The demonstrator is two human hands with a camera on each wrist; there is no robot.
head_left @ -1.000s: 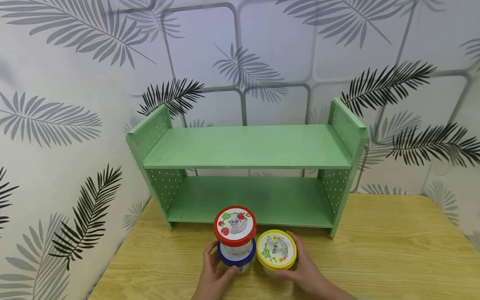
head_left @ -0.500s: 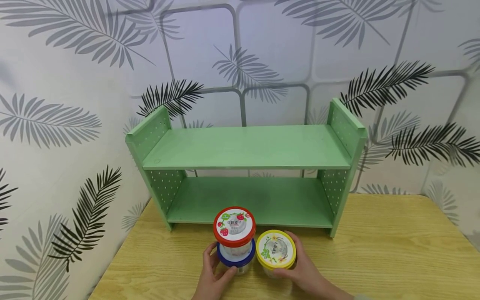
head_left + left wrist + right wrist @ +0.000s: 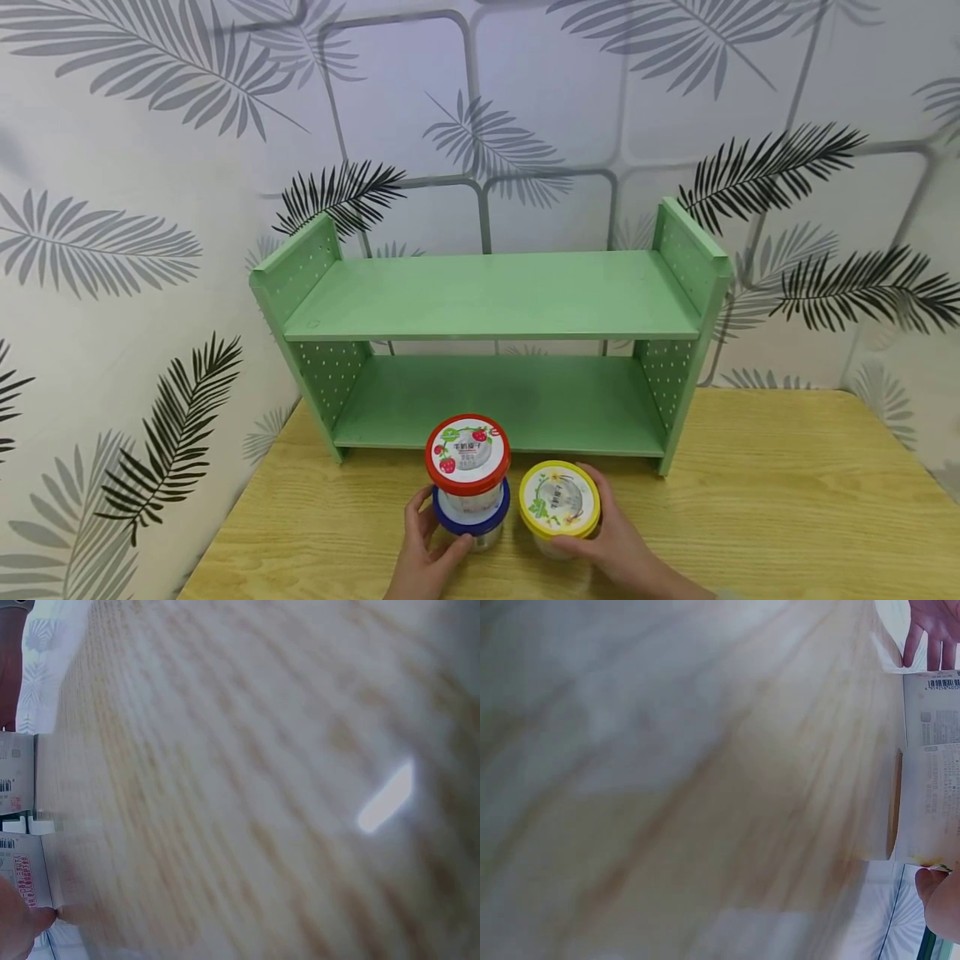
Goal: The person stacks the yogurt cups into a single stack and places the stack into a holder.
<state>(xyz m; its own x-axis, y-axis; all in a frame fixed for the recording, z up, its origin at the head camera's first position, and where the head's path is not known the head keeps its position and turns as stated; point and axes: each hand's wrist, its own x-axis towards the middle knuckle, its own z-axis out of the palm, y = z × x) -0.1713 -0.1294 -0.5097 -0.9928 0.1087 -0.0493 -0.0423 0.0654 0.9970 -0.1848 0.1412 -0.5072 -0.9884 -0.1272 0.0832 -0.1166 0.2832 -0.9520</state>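
Two tubs stand stacked in the head view: one with a red lid printed with strawberries, on top of one with a blue lid. My left hand grips the lower, blue-lidded tub from its left side. Just right of the stack is a tub with a yellow lid. My right hand holds it between thumb and fingers, from the right. A narrow gap separates it from the stack. In the right wrist view, the printed side wall of a tub shows between the fingers.
Behind the tubs stands a green two-tier shelf with perforated side panels. Its lower board is close beyond the stack. Everything rests on a wooden table, with a leaf-patterned wall behind.
The yellow-lidded tub has shifted slightly right with my right hand, widening the gap to the stack. My left hand and the stacked tubs stay in place.
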